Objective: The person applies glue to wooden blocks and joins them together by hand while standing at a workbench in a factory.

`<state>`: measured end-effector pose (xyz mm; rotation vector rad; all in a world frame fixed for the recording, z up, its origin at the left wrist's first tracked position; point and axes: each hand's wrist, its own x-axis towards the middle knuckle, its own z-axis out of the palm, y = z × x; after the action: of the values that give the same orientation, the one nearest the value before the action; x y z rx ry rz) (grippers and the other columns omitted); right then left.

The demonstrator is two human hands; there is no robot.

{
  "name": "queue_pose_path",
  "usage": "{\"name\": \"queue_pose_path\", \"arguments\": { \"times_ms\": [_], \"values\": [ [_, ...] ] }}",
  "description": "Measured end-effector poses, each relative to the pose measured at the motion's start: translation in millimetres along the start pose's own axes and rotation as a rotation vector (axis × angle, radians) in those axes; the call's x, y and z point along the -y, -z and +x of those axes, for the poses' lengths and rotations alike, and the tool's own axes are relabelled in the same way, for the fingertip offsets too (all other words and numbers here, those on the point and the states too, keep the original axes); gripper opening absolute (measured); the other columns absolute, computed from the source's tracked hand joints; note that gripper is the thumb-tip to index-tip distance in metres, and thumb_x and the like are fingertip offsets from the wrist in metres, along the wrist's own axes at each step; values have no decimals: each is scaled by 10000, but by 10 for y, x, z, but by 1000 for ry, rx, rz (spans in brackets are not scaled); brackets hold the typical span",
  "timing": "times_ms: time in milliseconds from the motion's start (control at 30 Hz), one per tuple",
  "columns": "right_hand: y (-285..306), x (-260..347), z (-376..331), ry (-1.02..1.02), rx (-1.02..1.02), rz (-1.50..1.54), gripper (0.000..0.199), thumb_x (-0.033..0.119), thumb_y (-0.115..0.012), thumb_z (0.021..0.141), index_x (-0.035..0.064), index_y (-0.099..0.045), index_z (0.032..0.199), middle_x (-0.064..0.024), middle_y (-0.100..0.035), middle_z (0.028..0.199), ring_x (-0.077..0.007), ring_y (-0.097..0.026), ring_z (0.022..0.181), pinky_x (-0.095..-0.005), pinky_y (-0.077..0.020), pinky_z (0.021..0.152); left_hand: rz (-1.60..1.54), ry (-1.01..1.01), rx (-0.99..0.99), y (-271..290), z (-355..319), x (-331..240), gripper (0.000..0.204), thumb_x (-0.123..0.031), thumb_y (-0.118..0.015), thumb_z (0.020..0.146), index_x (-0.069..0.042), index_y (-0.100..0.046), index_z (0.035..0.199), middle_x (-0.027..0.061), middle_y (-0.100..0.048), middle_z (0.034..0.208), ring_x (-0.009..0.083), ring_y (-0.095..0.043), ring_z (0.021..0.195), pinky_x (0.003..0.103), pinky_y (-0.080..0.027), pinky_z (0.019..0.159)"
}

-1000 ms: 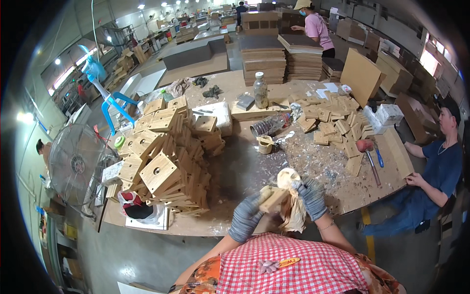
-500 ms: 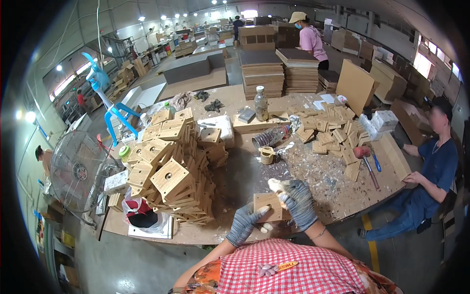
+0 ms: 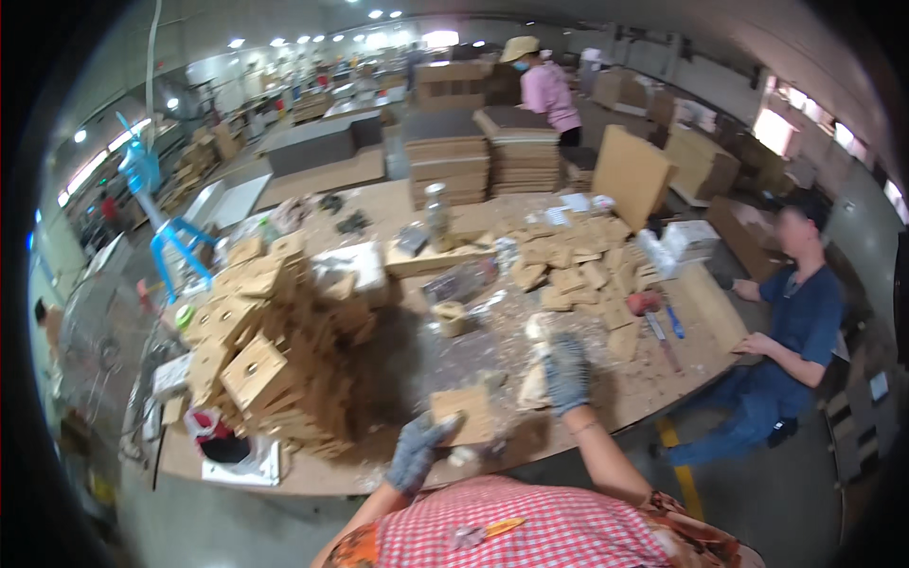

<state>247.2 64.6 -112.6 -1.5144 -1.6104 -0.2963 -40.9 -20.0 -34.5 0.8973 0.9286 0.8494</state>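
Observation:
My left hand [image 3: 422,449], in a grey knit glove, is closed on the near left edge of a square wooden block [image 3: 462,417] just above the table's near edge. The block's upper face looks plain and light brown. Off to the right, apart from the block, my right hand [image 3: 570,371] wears the same kind of glove and is low over the table. A pale, wad-like shape [image 3: 534,381] lies along its fingers; motion blur hides what it is. At left rises a large heap of square wooden blocks [image 3: 284,355], several with a round hole.
A small tub [image 3: 452,319], a glass jar [image 3: 436,216] and a clear bottle [image 3: 461,280] stand or lie mid-table. Loose wooden pieces [image 3: 578,270] and a red-headed mallet [image 3: 644,303] are at right. A person [image 3: 800,308] is at the table's right end; a fan [image 3: 104,346] stands left.
My right hand has come away from the block and moved to the right. My left hand keeps hold of the block. The whole view has shifted with my head.

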Motion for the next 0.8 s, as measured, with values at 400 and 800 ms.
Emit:
{"name": "queue_pose_path", "arguments": {
  "times_ms": [400,800],
  "values": [
    [259,303,-190,-101,521,383,330,182,-668,793,-3,-635,1065,-193,-617,1015,-334,-599,929,-396,-474,864,-85,-37,-131,-169,76,24,454,-328,-616,888,17,-544,1174,104,-635,983,190,-655,698,260,-536,561],
    [-464,407,-43,180,821,170,377,229,-695,774,9,-646,1077,-174,-624,1089,-310,-579,1033,-387,-448,936,-93,-94,-362,-126,-197,-11,386,-281,-668,864,27,-585,1082,92,-651,903,145,-632,619,233,-514,507]
  ]
}}
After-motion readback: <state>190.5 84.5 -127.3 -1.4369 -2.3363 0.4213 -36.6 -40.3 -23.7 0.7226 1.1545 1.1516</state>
